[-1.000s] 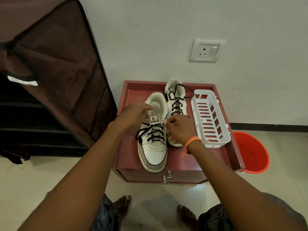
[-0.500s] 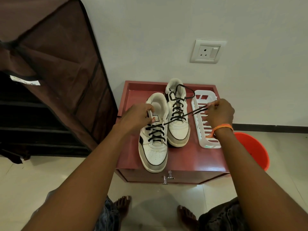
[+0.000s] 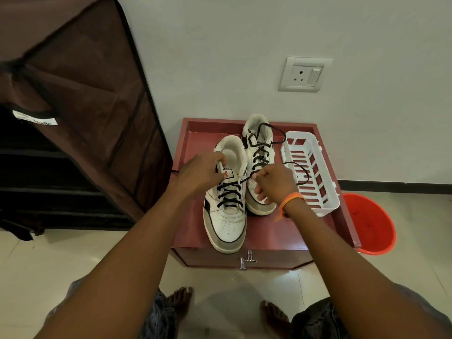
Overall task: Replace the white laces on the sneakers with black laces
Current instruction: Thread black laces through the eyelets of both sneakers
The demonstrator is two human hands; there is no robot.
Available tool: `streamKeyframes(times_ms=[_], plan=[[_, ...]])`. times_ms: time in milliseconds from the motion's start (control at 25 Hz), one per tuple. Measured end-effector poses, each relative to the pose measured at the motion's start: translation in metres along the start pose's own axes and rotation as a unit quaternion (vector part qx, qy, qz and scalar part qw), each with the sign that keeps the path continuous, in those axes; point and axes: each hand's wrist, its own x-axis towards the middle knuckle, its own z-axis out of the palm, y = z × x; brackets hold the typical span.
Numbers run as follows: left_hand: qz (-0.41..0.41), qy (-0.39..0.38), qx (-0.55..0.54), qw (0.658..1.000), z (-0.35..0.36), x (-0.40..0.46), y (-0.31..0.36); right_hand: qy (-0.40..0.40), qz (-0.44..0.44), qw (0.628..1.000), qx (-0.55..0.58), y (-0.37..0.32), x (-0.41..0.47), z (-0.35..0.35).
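A person stands barefoot over a low red desk [image 3: 195, 231] set against a white wall, working on a pair of white-and-grey sneakers. The near sneaker [image 3: 226, 216] points its toe over the desk's front edge, and black lace [image 3: 230, 194] crosses its eyelets in several rows. The left hand [image 3: 199, 173] curls its grip around the collar and tongue of this shoe, fingers wrapped at the upper eyelets; a short black lace end juts out to the left of the wrist. The right hand [image 3: 274, 185], an orange band [image 3: 289, 200] at its wrist, has its grip pinching the free end of the same black lace just beside the top right eyelet, and the slack loops away to the right over the rim of a white slotted plastic basket [image 3: 311, 172]. The far sneaker [image 3: 259, 152] sits just behind and to the right, touching the first, already threaded with black lace whose loose ends lie curled over its opening. The basket rests on the right side of the desk, just beside the far sneaker. An orange bucket [image 3: 369, 223] stands on the tiled floor to the right of the desk, a brown fabric-covered shoe rack [image 3: 80, 99] to the left, and a wall socket [image 3: 304, 74] above.
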Motion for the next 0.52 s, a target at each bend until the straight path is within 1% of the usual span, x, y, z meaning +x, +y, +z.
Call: streamKeyframes(times_ms=[80, 120, 240, 280, 400, 440, 520], plan=[[-0.003, -0.004, 0.013, 1.000, -0.001, -0.001, 0.002, 0.056, -0.011, 0.998, -0.003, 0.003, 0.005, -0.021], [-0.003, -0.006, 0.024, 1.000, -0.003, -0.002, 0.004, 0.066, -0.015, 0.998, -0.017, 0.004, 0.006, -0.027], [-0.012, -0.010, 0.042, 0.999, -0.003, -0.002, 0.006, 0.058, -0.039, 0.990, -0.118, 0.008, 0.008, -0.024], [-0.019, -0.020, 0.021, 0.999, -0.003, -0.002, 0.006, 0.059, -0.043, 0.989, -0.130, 0.008, 0.008, -0.022], [-0.053, -0.053, -0.077, 0.994, -0.008, -0.007, 0.009, 0.068, -0.055, 0.989, -0.120, 0.007, 0.011, -0.024], [-0.060, -0.049, -0.080, 0.994, -0.013, -0.008, 0.008, 0.067, -0.059, 0.988, -0.124, 0.006, 0.011, -0.027], [-0.073, -0.043, -0.033, 0.996, -0.026, -0.012, 0.004, 0.050, -0.078, 0.986, -0.137, 0.003, 0.010, -0.030]])
